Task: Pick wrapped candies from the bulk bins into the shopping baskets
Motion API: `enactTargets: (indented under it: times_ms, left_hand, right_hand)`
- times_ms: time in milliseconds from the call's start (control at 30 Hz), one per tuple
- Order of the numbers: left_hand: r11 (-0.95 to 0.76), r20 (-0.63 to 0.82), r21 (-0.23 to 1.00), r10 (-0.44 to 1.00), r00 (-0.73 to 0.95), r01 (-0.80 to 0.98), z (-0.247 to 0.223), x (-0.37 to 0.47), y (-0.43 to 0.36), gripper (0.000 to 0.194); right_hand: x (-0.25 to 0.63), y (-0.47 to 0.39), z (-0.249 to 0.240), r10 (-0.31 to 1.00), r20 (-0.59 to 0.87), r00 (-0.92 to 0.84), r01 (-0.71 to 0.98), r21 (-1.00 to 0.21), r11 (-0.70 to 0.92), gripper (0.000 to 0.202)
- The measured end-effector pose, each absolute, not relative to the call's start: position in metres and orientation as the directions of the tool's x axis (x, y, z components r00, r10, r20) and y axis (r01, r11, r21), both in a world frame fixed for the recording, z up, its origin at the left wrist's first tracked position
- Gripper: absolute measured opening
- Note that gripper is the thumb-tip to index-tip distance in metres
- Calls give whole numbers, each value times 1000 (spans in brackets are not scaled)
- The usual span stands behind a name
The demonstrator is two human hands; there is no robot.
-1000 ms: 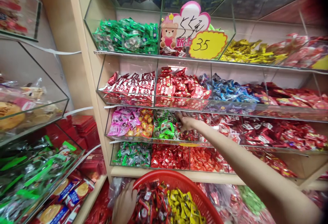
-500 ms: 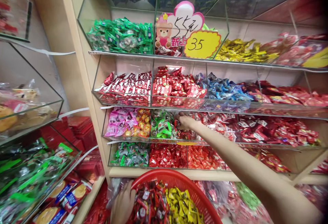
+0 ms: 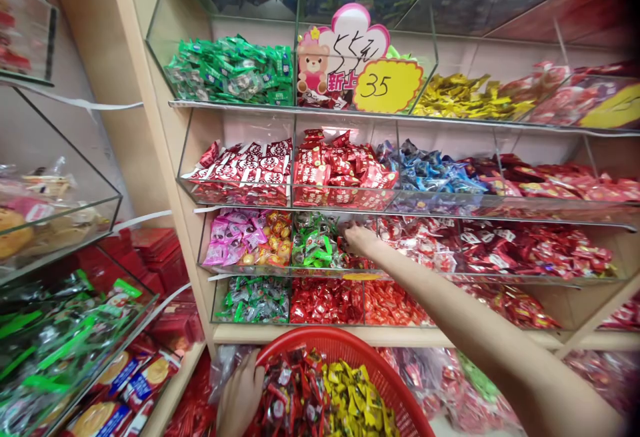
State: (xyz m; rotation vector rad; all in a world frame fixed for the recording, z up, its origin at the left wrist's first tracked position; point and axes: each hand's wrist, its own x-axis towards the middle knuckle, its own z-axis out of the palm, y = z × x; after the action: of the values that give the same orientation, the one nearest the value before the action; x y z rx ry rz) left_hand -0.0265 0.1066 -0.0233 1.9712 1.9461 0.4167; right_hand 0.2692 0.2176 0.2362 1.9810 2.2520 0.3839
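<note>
- The right hand [image 3: 359, 238] reaches into a clear-walled compartment in the second row from the bottom of the candy shelves; its fingers are curled and drawn together at small dark red wrapped candies [image 3: 359, 262]. Whether any candy is pinched between them cannot be told.
- Just left of that hand, in the same row, lie bright green and clear wrapped candies [image 3: 317, 250].
- The left hand [image 3: 241, 394] is at the lower left, back upward, its fingers at the left rim of a round red plastic basket [image 3: 330, 336]. How firmly they close on it cannot be told.
- The basket is at the bottom centre, in front of the lowest pale wooden ledge [image 3: 400, 337]. Inside, glossy dark red wrapped candies [image 3: 290, 390] fill the left part and yellow wrapped candies [image 3: 355, 400] lie beside them on the right.
- Farther left in the reached row are pink packets [image 3: 233, 237] beside round orange-gold candies [image 3: 279, 234].
- The row below holds green and silver candies [image 3: 255, 300], then shiny red ones.
- Higher up, a yellow scalloped sign [image 3: 389, 85] reading "35" partly overlaps a white, pink-edged sign with a bear [image 3: 357, 34].
- At far left, a separate shelf unit holds packaged round biscuits [image 3: 97, 418].
</note>
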Motion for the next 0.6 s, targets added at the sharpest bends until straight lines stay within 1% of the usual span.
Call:
enactTargets:
  times_ms: [167,333,600]
  left_hand:
    - [-1,-34,413,999,16,911,-20,-25,107,46]
    - [12,-59,400,998,12,916,-16,-24,105,46]
    - [-13,-25,413,999,26,911,-19,-25,106,45]
  right_hand:
    - [270,209,235,970,153,-188,949,285,138,33]
    - [274,207,236,965,174,-195,948,287,139,33]
    - [275,206,236,965,196,-173,951,287,112,30]
